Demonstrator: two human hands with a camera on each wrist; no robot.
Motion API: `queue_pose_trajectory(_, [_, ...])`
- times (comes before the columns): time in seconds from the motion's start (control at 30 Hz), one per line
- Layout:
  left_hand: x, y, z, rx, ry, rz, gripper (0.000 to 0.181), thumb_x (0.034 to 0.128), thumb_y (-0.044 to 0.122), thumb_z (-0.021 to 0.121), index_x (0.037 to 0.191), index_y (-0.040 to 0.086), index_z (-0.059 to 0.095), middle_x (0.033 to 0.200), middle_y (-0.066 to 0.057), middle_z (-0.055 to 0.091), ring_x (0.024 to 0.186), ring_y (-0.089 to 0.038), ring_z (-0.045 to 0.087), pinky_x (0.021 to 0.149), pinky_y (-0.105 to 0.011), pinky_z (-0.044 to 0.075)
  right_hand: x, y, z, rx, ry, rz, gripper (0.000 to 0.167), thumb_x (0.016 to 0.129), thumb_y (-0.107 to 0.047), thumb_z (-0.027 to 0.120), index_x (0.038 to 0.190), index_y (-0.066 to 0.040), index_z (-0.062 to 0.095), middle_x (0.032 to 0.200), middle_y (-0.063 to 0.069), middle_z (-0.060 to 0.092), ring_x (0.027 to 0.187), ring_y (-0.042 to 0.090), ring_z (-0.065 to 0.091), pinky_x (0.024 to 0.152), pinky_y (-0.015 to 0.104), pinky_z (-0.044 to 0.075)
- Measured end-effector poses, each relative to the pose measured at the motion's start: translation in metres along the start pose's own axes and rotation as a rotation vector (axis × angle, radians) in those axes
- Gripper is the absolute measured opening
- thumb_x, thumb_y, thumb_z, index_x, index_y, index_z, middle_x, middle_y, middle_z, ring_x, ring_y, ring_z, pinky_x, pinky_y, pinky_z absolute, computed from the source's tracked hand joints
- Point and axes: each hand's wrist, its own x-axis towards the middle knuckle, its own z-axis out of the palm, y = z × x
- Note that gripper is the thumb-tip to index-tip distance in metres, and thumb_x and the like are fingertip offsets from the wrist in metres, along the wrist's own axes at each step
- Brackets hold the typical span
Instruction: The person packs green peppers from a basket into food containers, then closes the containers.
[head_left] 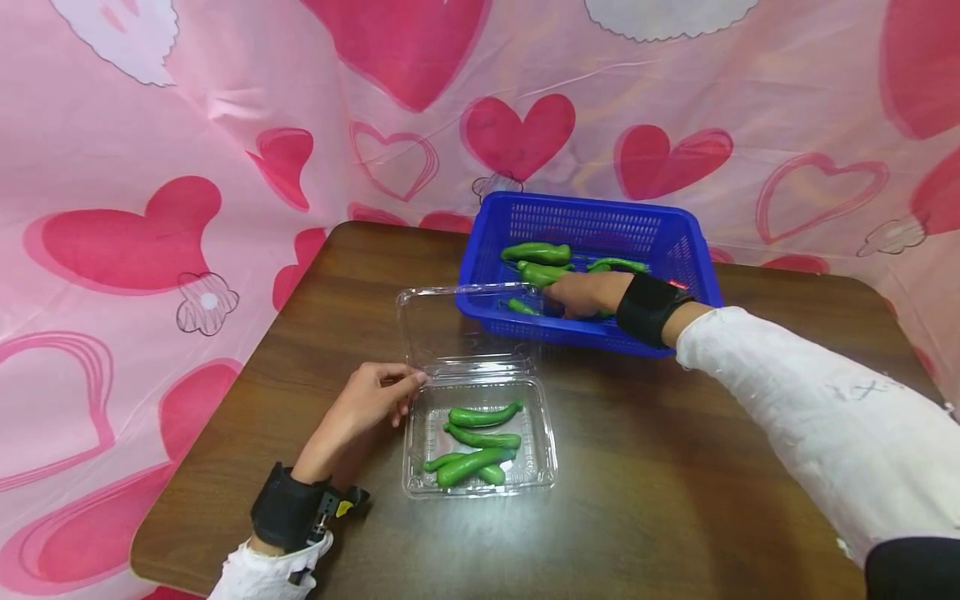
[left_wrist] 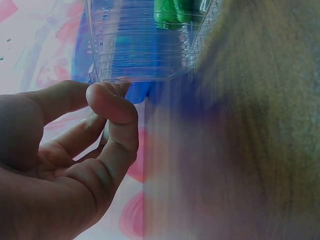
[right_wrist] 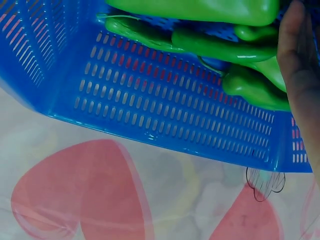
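A clear plastic clamshell container (head_left: 551, 446) lies with its lid (head_left: 420, 327) folded back, near the table's middle. Several green peppers (head_left: 483, 416) are inside it. At its back left corner, my left hand (head_left: 378, 395) pinches the rim between thumb and forefinger, as the left wrist view also shows. My right hand (head_left: 588, 293) reaches down into a blue basket (head_left: 592, 202) behind the container. Its fingertips are beside a green pepper (head_left: 542, 273); the hand hides whether they grip it. More green peppers (right_wrist: 225, 45) lie in the basket in the right wrist view.
The lid's far edge overlaps the basket's front left side in the head view. Brown tabletop (head_left: 675, 467) surrounds both containers. A pink cloth with red hearts (head_left: 525, 137) hangs behind the table and along its left side.
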Motion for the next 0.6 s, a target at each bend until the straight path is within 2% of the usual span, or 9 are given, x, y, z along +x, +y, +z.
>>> queue_pose_trajectory(0.3, [-0.002, 0.0013, -0.001, -0.016, -0.003, 0.004, 0.028, 0.0981, 0.025, 0.063, 0.104, -0.002, 0.07, 0.065, -0.008, 0.056, 0.051, -0.016, 0.054, 0.05, -0.031, 0.049, 0.002, 0.0022, 0.0026, -0.011, 0.04, -0.072, 0.015, 0.077, 0.004, 0.067, 0.079, -0.008, 0.058, 0.071, 0.001, 0.056, 0.068, 0.02, 0.054, 0.065, 0.035, 0.048])
queue_pose_trajectory(0.6, [-0.0021, 0.0014, -0.0025, -0.002, -0.008, 0.005, 0.028, 0.0984, 0.025, 0.063, 0.105, -0.001, 0.07, 0.065, -0.007, 0.056, 0.052, -0.017, 0.054, 0.05, -0.03, 0.049, 0.0017, -0.0001, 0.0046, -0.007, 0.092, -0.085, 0.012, 0.08, 0.002, 0.064, 0.081, -0.008, 0.057, 0.071, 0.002, 0.053, 0.068, 0.023, 0.054, 0.066, 0.04, 0.05])
